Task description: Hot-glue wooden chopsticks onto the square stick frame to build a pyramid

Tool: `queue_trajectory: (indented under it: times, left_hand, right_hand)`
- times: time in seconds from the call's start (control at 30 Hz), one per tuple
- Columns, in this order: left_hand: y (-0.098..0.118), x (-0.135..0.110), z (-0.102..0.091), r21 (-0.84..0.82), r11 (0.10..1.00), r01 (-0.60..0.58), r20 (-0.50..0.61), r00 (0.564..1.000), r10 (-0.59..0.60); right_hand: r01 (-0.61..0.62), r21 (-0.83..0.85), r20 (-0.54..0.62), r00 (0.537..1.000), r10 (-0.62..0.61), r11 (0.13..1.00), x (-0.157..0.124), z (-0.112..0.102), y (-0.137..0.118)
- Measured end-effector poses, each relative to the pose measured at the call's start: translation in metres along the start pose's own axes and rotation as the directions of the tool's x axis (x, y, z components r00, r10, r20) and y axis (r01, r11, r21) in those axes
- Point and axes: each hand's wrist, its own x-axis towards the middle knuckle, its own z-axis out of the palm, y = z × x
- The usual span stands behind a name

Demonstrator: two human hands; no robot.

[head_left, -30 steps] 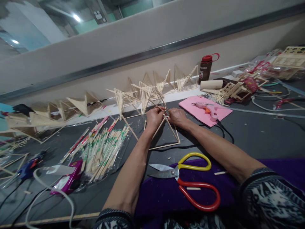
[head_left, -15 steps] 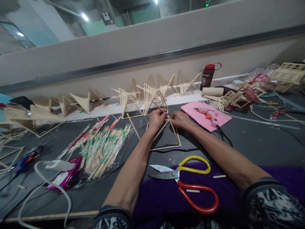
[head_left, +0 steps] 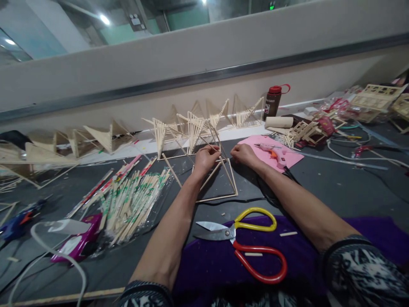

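A small frame of thin wooden sticks point(head_left: 220, 197) stands on the dark table, its sticks meeting in raised corners. My left hand point(head_left: 204, 161) pinches the frame near its top joint, thumb and fingers closed on it. Just right of that joint is my right hand point(head_left: 244, 154), slightly apart from the frame, with fingers curled together; anything inside them is hidden. A pink hot glue gun point(head_left: 277, 157) lies on a pink sheet point(head_left: 295, 158) beyond the right wrist. Large scissors point(head_left: 227, 233) with yellow and red handles lie between my forearms.
Finished stick models point(head_left: 196, 132) line the wall, with a red-lidded bottle point(head_left: 272, 103) beside them. To the left are bagged sticks point(head_left: 134, 204), a magenta tool point(head_left: 78, 241) and a blue glue gun point(head_left: 21, 219). Purple cloth point(head_left: 204, 268) covers the near edge. Cables cross the right side.
My right hand has drawn back to the right, away from the frame's top joint. The left hand stays on the frame. The whole view has shifted slightly.
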Motion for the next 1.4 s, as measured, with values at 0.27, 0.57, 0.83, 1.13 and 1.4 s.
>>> queue_trajectory:
  times: [0.27, 0.57, 0.83, 1.13, 1.4]
  left_hand:
    - [0.006, -0.003, 0.0, -0.045, 0.998, 0.05, 0.008, 0.999, -0.05]
    - [0.014, -0.008, 0.001, -0.193, 0.977, 0.091, 0.01, 0.996, -0.091]
    - [0.018, -0.009, 0.002, -0.101, 0.995, 0.017, -0.025, 0.999, -0.02]
    - [0.023, -0.009, 0.001, -0.041, 0.999, 0.013, -0.055, 0.998, -0.015]
    - [0.028, -0.012, 0.0, -0.017, 1.0, -0.004, -0.04, 0.999, 0.003]
  right_hand:
    - [0.009, -0.144, 0.017, 1.0, -0.007, 0.99, -0.003, -0.006, -0.009]
    - [0.073, -0.242, -0.033, 0.996, -0.083, 0.967, -0.008, -0.009, -0.019]
    - [0.088, -0.134, -0.159, 0.981, -0.109, 0.987, -0.007, -0.014, -0.022]
    - [0.167, 0.29, -0.19, 0.975, -0.114, 0.942, -0.013, -0.037, -0.031]
    - [0.229, 0.3, -0.214, 0.962, -0.169, 0.926, -0.02, -0.041, -0.036]
